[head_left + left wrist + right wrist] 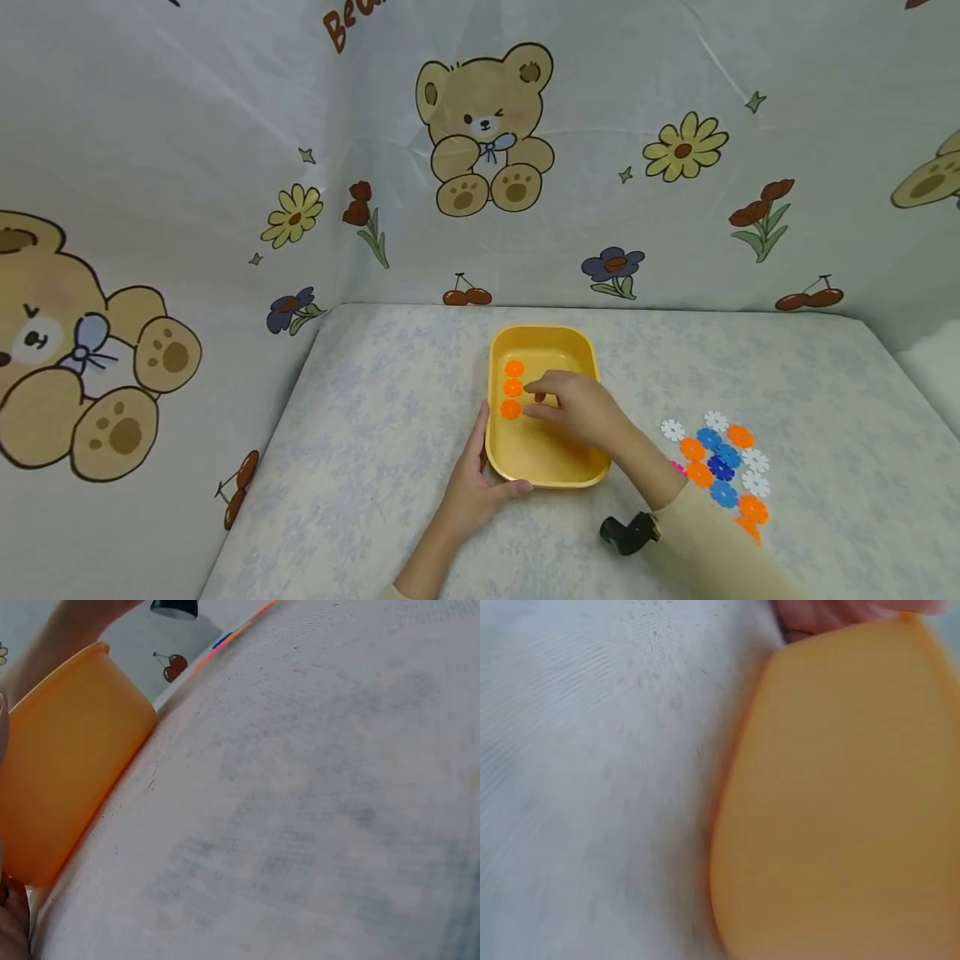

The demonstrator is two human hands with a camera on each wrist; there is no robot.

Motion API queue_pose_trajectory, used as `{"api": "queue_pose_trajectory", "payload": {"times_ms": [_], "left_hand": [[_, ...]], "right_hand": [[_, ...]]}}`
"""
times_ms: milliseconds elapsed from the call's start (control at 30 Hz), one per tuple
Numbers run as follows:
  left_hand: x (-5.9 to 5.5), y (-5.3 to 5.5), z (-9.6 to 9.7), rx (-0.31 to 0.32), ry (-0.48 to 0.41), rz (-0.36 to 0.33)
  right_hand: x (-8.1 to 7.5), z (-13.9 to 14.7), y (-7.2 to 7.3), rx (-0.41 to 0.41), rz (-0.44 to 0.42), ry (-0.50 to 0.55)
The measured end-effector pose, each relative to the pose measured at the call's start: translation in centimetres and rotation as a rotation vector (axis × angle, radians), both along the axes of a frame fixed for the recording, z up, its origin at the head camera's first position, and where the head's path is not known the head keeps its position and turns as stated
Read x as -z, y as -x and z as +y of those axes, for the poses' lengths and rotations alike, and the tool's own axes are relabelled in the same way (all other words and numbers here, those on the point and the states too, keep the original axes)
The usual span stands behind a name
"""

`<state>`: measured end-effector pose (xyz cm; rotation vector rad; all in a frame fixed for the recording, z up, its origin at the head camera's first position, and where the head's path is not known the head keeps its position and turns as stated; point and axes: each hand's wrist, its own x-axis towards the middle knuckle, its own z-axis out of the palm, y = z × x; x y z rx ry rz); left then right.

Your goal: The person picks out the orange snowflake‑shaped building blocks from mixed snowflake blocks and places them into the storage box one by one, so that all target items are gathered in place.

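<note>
A yellow plastic tray (555,467) with rounded corners stands on the table. Inside it, along the left side, three orange flower-shaped discs (512,387) lie in a column. My left hand (474,492) holds the tray's near left corner, fingers along the left wall and thumb at the near rim. Over the tray is my right hand (573,408), its thumb and forefinger apart beside the orange discs, with nothing visible between them. The tray's outer wall (75,757) fills the left of the left wrist view; in the right wrist view the wall (840,787) hides my right fingers.
A loose group of flower-shaped discs in white, blue, orange and pink (722,468) lies on the table right of the tray, partly behind my right forearm. A black wrist camera (628,533) sticks out from the right sleeve. Bear-printed cloth (487,250) rises behind the table.
</note>
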<state>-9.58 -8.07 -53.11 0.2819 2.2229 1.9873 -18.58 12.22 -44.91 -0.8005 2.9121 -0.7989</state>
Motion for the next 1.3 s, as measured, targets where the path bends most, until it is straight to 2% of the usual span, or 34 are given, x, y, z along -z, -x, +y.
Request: {"api": "queue_pose_trajectory", "payload": {"times_ms": [167, 267, 367, 533, 700, 833, 933, 1100, 1300], "left_hand": [[-0.1, 0.0, 0.1, -0.01, -0.002, -0.013], [-0.1, 0.0, 0.1, -0.009, -0.02, -0.013], [-0.1, 0.0, 0.1, -0.007, -0.032, -0.013], [-0.1, 0.0, 0.0, -0.008, -0.026, -0.012], [-0.2, -0.1, 0.0, -0.013, -0.017, -0.019], [-0.2, 0.0, 0.0, -0.013, -0.012, -0.011], [-0.2, 0.0, 0.0, -0.009, 0.0, 0.004], [-0.1, -0.1, 0.1, -0.009, 0.021, 0.008], [-0.2, -0.1, 0.2, -0.013, 0.021, -0.001]], "right_hand": [[-0.9, 4.6, -1.5, 0.071, 0.054, 0.035], [-0.7, 8.4, -2.2, 0.141, 0.068, 0.04], [0.0, 12.5, -2.7, 0.219, 0.043, 0.008], [1.7, 19.3, -3.3, 0.341, -0.076, -0.091], [3.2, 24.1, -3.8, 0.391, -0.221, -0.15], [4.4, 25.8, -4.1, 0.388, -0.268, -0.151], [4.9, 26.0, -4.3, 0.398, -0.259, -0.144], [5.0, 25.7, -4.5, 0.43, -0.248, -0.122], [5.0, 25.5, -4.7, 0.454, -0.299, -0.087]]}}
